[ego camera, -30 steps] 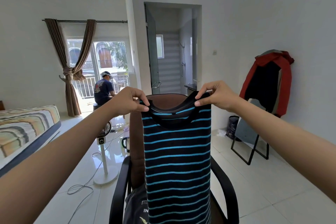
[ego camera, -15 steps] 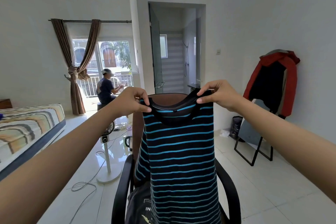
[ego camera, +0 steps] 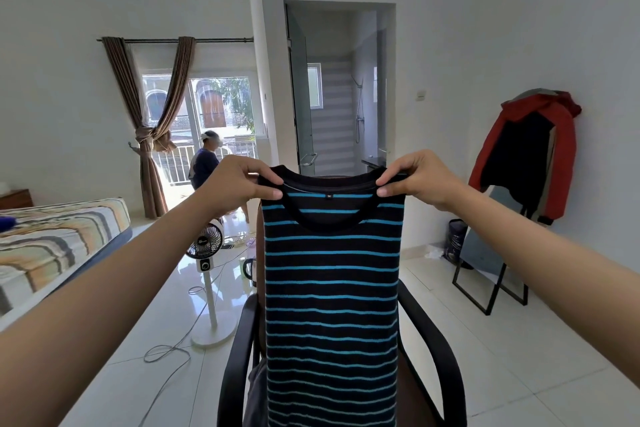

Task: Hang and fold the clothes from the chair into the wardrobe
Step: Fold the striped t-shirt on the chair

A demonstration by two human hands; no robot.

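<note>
Chair (ego camera: pixel 440 350): armrests flank the hanging cloth; dark fabric visible on the seat at lower left, likely another garment waiting. Wardrobe: not in view. Shirt (ego camera: pixel 332 305), striped: held up in front of the chair, hanging straight, collar level. Left hand (ego camera: pixel 239 184) and right hand (ego camera: pixel 420 180): well apart, each pinching a shoulder by the collar. Judgement: early stage; neither folded nor hung.
</note>
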